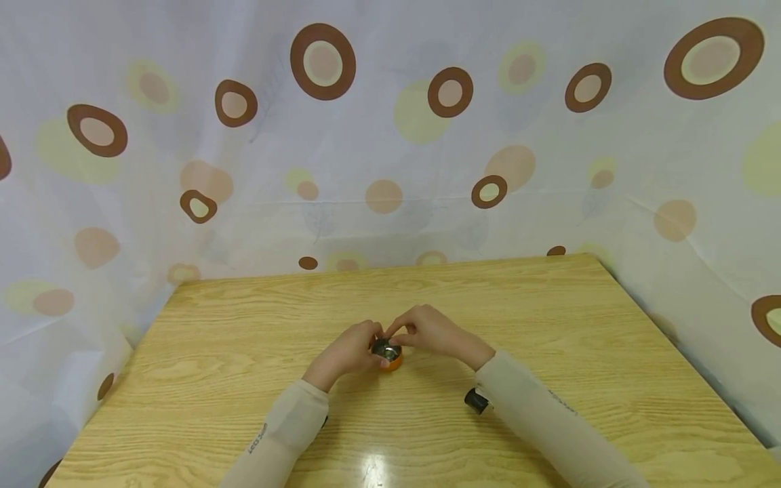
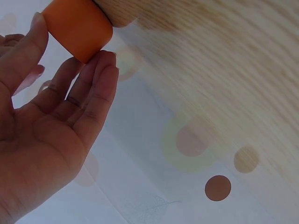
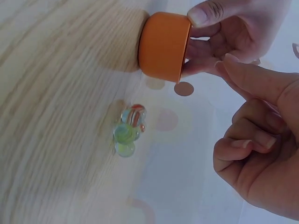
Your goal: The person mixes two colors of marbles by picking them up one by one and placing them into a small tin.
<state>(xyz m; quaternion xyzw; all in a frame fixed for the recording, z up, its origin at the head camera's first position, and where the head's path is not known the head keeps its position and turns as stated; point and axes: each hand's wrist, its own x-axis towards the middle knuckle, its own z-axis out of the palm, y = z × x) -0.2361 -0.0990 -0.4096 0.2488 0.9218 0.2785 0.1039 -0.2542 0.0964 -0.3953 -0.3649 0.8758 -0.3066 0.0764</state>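
Observation:
An orange cup (image 1: 393, 363) with a shiny dark inside stands on the table in the head view, with something greenish in it. My left hand (image 1: 352, 349) holds it at the rim, thumb on the near side and fingers beyond. In the left wrist view, that hand (image 2: 51, 126) has its fingertips against the cup (image 2: 79, 28). Over the cup's mouth is my right hand (image 1: 432, 330), thumb and forefinger tips together. In the right wrist view its other fingers (image 3: 229, 154) curl in, and nothing shows between the tips. Several glass marbles (image 3: 125, 133) lie beside the cup (image 3: 163, 46).
The wooden table (image 1: 244, 325) carries a light spot of glare near its front. A patterned curtain (image 1: 378, 149) hangs behind the table and along its sides. A small black object (image 1: 476, 400) sits against the right sleeve (image 1: 531, 400).

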